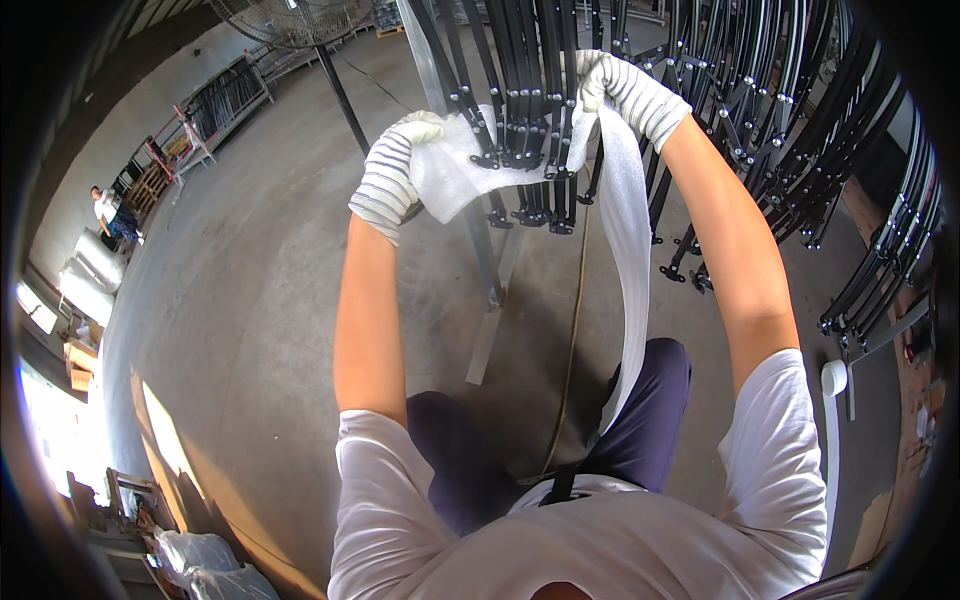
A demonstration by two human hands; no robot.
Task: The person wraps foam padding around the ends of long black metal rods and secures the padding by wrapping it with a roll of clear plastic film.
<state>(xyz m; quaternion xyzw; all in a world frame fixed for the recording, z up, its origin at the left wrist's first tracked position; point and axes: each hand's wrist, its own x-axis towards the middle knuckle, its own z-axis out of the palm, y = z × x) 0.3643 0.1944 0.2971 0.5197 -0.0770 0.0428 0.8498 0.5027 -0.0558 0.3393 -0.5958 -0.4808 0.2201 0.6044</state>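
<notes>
Both my hands wear white work gloves with grey stripes. My left hand point(393, 172) is closed on one end of a white foam strip point(628, 230), left of a bundle of black metal bars point(524, 100). The bars hang with riveted, hooked lower ends. The strip passes behind and around the bundle near those ends. On the bundle's right side, my right hand point(622, 92) grips the strip, its fingertips partly hidden by the bars. From there the long loose end drops in a curve to my right knee.
More black bar assemblies point(770, 120) hang close on the right. A metal upright point(480, 240) stands beside the bundle, with a foot on the concrete floor. A large fan point(290, 20) is at the far left. A white roll point(833, 378) lies at right. Another person point(112, 213) is far left.
</notes>
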